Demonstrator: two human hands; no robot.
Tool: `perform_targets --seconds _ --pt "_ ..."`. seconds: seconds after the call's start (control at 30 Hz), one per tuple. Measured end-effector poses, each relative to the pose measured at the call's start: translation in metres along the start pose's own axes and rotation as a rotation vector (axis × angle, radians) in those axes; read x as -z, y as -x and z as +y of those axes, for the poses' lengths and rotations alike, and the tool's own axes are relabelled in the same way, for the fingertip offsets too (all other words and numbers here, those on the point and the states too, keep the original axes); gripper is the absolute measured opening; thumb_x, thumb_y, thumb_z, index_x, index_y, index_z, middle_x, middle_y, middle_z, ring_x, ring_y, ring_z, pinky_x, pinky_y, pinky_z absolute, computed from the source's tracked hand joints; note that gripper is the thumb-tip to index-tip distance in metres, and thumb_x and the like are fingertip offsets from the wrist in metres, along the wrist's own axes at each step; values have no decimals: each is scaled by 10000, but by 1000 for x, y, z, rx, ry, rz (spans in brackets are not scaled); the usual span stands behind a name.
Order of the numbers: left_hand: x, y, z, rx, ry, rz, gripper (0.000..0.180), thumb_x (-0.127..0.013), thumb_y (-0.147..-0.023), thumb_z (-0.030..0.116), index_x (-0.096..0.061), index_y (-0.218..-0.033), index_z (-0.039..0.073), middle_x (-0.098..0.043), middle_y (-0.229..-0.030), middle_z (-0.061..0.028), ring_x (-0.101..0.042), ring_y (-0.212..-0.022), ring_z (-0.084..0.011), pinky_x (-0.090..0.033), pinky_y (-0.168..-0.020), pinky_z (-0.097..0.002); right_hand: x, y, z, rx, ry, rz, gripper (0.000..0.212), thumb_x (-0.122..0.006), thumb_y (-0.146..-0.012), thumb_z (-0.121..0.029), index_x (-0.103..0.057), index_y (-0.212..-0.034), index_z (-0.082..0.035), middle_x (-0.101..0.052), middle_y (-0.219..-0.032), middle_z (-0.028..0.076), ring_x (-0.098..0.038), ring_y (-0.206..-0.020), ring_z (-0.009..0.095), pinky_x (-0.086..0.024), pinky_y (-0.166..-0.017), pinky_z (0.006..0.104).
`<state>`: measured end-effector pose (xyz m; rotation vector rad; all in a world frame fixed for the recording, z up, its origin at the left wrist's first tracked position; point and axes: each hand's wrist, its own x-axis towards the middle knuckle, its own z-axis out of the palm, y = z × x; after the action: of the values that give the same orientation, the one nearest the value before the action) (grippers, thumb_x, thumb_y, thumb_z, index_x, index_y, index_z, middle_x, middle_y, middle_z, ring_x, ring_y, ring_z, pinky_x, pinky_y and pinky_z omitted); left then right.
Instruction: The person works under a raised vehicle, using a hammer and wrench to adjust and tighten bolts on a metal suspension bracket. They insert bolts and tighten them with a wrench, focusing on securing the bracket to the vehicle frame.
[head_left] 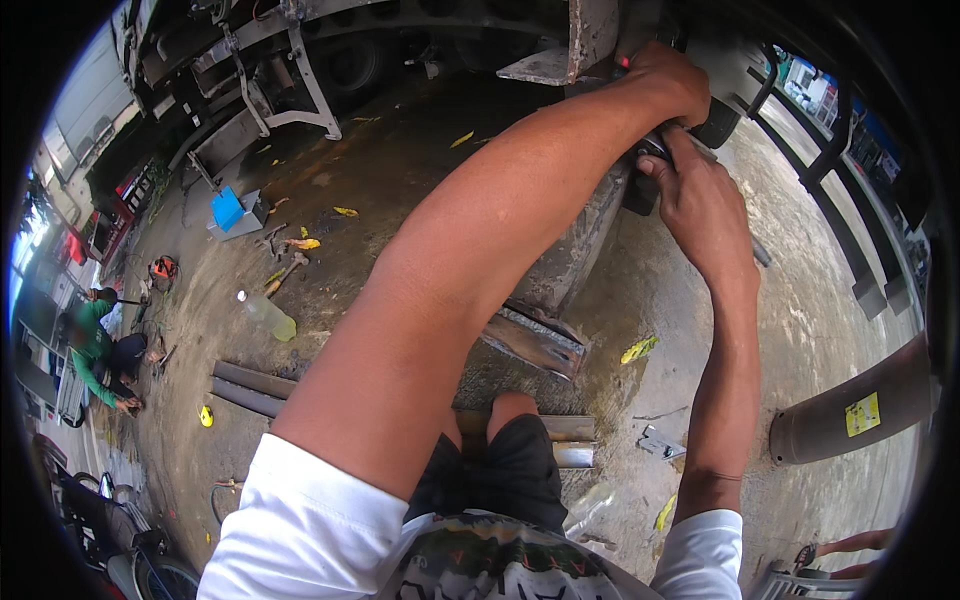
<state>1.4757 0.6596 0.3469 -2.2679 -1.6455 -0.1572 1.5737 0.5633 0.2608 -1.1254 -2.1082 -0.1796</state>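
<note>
My left arm stretches up and across to the right. My left hand (672,82) is bent at the wrist beside a rusty upright metal plate (592,38) under a vehicle's frame; its fingers are mostly hidden. A small red spot shows by them. Just below, my right hand (703,208) is closed around a grey rod-like metal tool (762,251), whose end sticks out past the wrist side. The tool's kind is unclear. Under both hands a heavy scuffed metal beam (572,255) slopes down toward a rusty channel piece (535,343) on the ground.
Metal strips (250,388) lie by my legs. To the left are a bottle (268,315), a hammer (288,272), a blue box (228,208) and a yellow tape measure (206,416). A person in green (95,340) crouches far left. A brown cylinder (850,410) stands right.
</note>
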Motion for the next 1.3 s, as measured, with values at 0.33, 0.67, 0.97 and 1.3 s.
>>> perform_targets --seconds 0.33,0.67,0.97,1.3 --pt "-5 -3 2 65 4 49 455 -620 -784 201 -744 -1212 110 -721 -1236 -159 -693 -1159 -304 -548 -955 -494 -14 6 3 -98 -247 -5 254 -594 -1028 -238 -510 -1156 -35 -693 -888 264 -664 -930 491 -505 -766 541" --pt "-14 -21 4 22 40 50 491 -648 -725 149 -744 -1204 90 -720 -1231 -167 -695 -1148 -331 -552 -953 -517 -59 18 15 -30 -270 254 276 -585 -1027 -265 -457 -1109 -35 -689 -923 272 -655 -884 499 -498 -713 571" --pt "-22 -23 -9 45 19 71 477 -640 -737 176 -748 -1197 106 -723 -1219 -171 -691 -1152 -330 -545 -963 -529 14 -6 1 22 87 -157 288 -614 -1004 -279 -533 -1137 -37 -705 -889 260 -689 -933 458 -516 -787 566" --pt "-15 -18 13 36 17 90 452 -621 -773 193 -751 -1196 98 -711 -1245 -179 -682 -1168 -341 -545 -958 -535 -86 22 13 -154 -471 370 290 -556 -1046 -266 -440 -1205 -53 -689 -936 281 -645 -929 521 -504 -755 583"
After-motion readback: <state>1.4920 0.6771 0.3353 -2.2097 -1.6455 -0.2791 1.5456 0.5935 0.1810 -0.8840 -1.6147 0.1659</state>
